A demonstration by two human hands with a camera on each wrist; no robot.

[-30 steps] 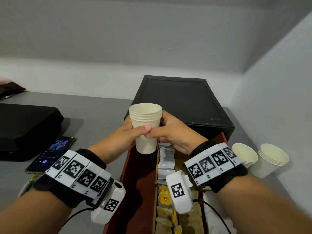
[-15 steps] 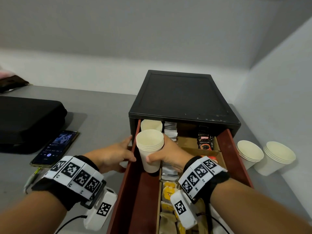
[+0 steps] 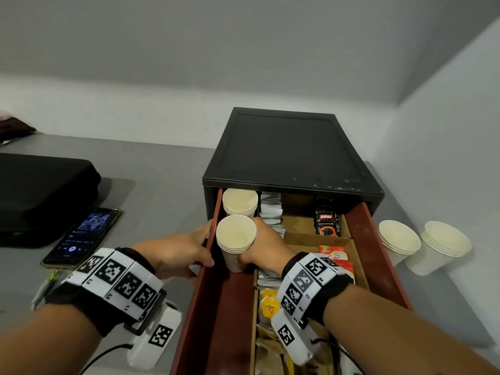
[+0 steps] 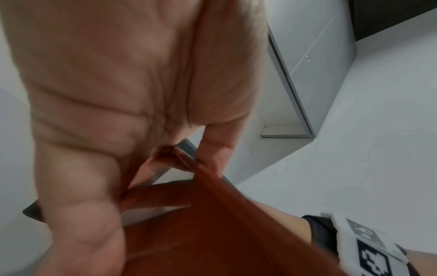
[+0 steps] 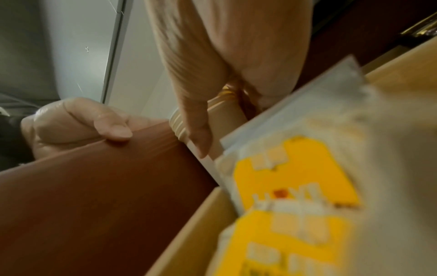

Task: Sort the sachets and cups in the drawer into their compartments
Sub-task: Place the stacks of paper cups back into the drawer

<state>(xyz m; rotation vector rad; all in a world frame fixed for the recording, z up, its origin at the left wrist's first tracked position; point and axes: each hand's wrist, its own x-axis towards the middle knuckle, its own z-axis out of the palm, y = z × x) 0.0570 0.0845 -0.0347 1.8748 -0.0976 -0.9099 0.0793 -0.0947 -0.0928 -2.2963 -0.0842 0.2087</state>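
1. Left of the drawer (image 3: 378,255), a phone (image 3: 81,236) and a black case (image 3: 40,196) lie on the grey bench (image 3: 162,185).
2. The left hand (image 3: 178,250) grips the drawer's left wall, thumb over the top edge, fingers (image 4: 212,149) curled round it.
3. Inside that wall, in the left compartment, the right hand (image 3: 266,244) holds a stack of paper cups (image 3: 235,240) upright, fingers wrapped round its side. Another cup stack (image 3: 240,201) stands just behind.
4. Judgement: the nested cups look light, thin-walled and easily crushed; a gentle hold round the upper body near the stiffer rims suits best.
5. Right of the cups, sachets (image 3: 270,212) fill the middle and right compartments.
6. Right of the drawer, two more cup stacks (image 3: 422,244) stand on the bench.
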